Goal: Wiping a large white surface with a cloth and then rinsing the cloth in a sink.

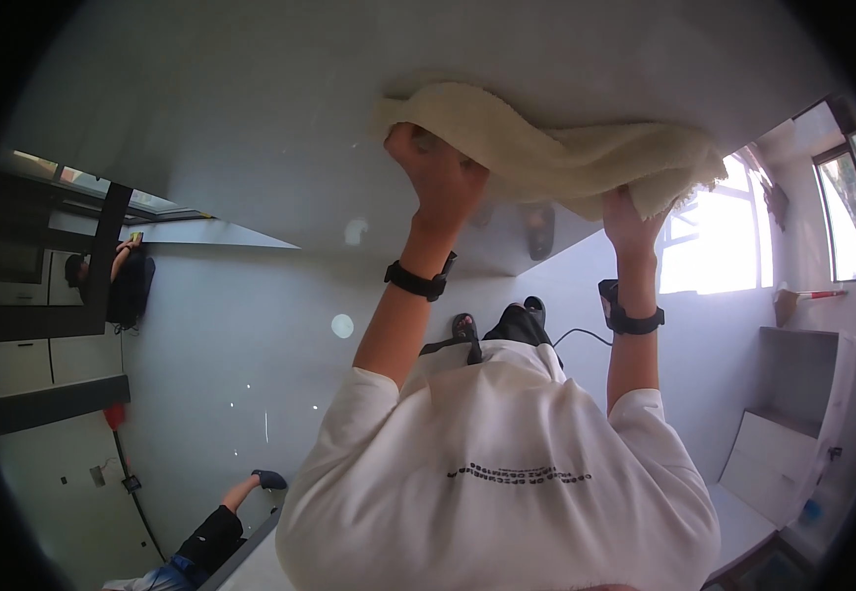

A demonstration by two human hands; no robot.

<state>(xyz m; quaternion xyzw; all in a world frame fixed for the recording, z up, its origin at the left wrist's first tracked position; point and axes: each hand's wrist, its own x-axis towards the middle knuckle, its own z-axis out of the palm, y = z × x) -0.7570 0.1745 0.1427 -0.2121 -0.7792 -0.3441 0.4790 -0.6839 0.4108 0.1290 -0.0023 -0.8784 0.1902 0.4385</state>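
A cream, fluffy towel (546, 153) lies bunched in a long wavy fold along the glossy grey surface (251, 118) in front of me. My left hand (440, 179) grips its left part from the near side, with the fingers curled under the cloth. Its right end, with a frayed edge, is held by my right hand (633, 222), whose fingertips are hidden beneath the fabric. Both arms reach forward, a black band with a small device on each wrist.
A person in dark clothes (131, 286) is at the far left near dark-framed cabinets (22, 320). Another person's leg (213, 537) shows at lower left. To the right are a white open cabinet (827, 394), a red-handled brush (792, 303) and a bright window (719, 236).
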